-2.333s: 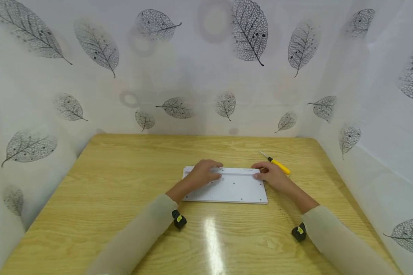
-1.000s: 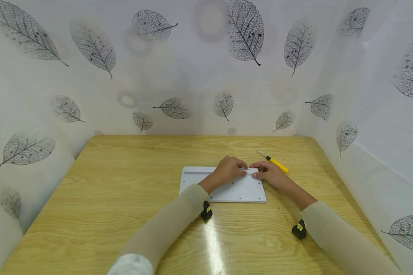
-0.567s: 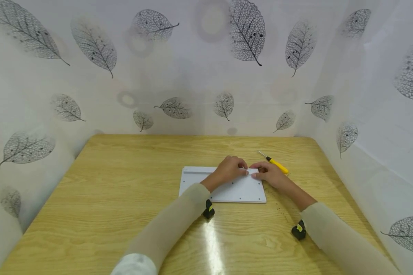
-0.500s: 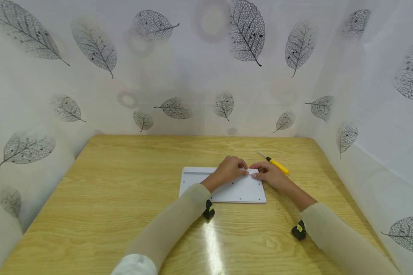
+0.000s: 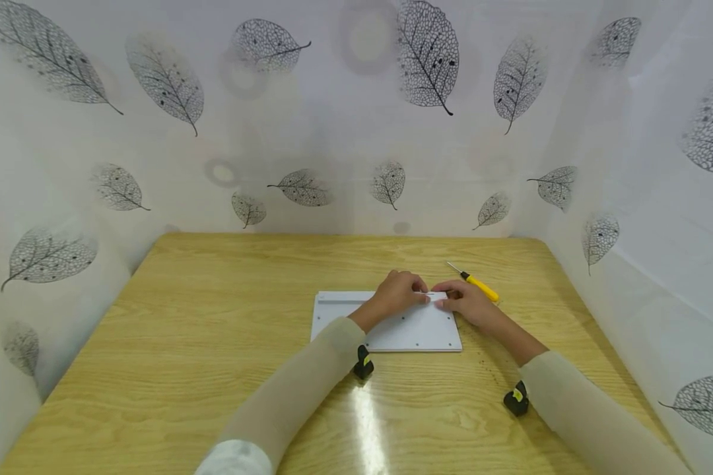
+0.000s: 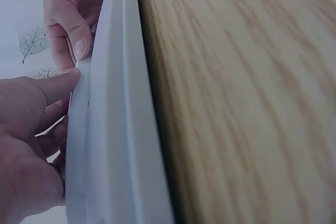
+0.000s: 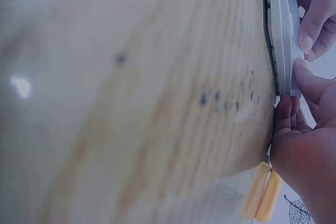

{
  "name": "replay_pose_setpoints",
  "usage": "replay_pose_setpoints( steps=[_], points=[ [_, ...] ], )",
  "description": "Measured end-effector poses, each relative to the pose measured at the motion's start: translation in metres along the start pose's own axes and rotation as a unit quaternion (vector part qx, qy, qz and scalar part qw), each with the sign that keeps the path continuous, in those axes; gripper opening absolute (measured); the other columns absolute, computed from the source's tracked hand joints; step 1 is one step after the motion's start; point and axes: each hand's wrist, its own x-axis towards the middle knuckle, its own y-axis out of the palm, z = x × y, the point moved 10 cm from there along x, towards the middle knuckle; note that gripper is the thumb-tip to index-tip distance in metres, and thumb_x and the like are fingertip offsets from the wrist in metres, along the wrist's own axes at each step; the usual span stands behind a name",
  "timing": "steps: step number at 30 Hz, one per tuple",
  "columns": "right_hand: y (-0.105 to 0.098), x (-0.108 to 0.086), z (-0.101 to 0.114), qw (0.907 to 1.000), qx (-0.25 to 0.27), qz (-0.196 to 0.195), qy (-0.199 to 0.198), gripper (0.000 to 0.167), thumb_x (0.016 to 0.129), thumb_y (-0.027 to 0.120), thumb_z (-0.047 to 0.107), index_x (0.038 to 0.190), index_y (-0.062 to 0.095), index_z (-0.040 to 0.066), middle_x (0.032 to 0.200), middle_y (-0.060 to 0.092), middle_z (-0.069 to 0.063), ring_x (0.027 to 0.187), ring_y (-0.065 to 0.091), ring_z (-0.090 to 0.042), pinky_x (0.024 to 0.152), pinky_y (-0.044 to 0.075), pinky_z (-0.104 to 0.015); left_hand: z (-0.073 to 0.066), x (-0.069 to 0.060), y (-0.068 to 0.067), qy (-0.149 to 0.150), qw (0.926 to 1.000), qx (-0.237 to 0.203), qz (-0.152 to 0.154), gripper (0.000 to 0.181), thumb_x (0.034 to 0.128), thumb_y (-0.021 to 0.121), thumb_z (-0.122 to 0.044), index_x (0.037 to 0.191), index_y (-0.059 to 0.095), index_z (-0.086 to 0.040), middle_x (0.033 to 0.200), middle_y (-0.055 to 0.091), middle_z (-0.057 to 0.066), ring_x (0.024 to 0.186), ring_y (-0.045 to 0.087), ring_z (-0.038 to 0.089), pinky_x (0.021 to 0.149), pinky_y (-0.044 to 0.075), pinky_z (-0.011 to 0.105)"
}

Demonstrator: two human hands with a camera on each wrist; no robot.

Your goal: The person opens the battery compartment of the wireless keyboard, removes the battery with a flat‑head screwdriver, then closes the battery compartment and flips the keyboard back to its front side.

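Observation:
A white keyboard (image 5: pixel 416 335) lies face down on the table, dark screw holes or screws dotting its back. Its key rows (image 7: pixel 271 30) face the tabletop in the right wrist view. My left hand (image 5: pixel 397 293) pinches the raised far edge right of its middle, thumb on the near side and fingers behind. At the far right corner, my right hand (image 5: pixel 469 302) grips the same edge between thumb and fingers. In the left wrist view the two thumbs nearly meet on the raised strip (image 6: pixel 79 103). The fingertips behind the edge are partly hidden.
A yellow-handled screwdriver (image 5: pixel 480 286) lies just beyond my right hand, its tip pointing to the far left. Small dark specks (image 7: pixel 218 97) are scattered on the wooden table (image 5: pixel 214 316) right of the keyboard. Leaf-patterned white sheets (image 5: pixel 333 132) enclose the table.
My left hand has slid right along the keyboard's far edge, from near its middle to beside my right hand. The right hand has hardly moved; the last half second shows almost no motion.

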Motion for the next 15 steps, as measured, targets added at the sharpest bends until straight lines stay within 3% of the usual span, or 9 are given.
replay_pose_setpoints(
  steps=[7, 15],
  points=[
    [0.0019, 0.0005, -0.0022, 1.0, 0.001, 0.005, -0.002, 0.042, 0.094, 0.073, 0.024, 0.131, 0.064, 0.006, 0.12, 0.06, -0.013, 0.095, 0.049, -0.022, 0.078, 0.045, -0.027, 0.0019, 0.0007, 0.0014, -0.009, 0.9999, -0.008, 0.002, 0.014, 0.0923, 0.075, -0.03, 0.102, 0.076, -0.019, 0.09, 0.069, -0.011, 0.087, 0.051, 0.009, 0.085, 0.037, 0.026],
    [0.001, 0.0026, -0.0045, 1.0, -0.003, 0.004, -0.004, 0.042, 0.094, 0.073, 0.026, 0.131, 0.064, 0.006, 0.11, 0.06, -0.01, 0.089, 0.049, -0.021, 0.073, 0.044, -0.027, 0.0009, 0.0017, 0.0032, -0.011, 0.9989, -0.038, 0.024, 0.011, 0.0943, 0.073, -0.027, 0.098, 0.075, -0.016, 0.091, 0.07, -0.008, 0.081, 0.056, 0.007, 0.075, 0.043, 0.023]
  ],
)
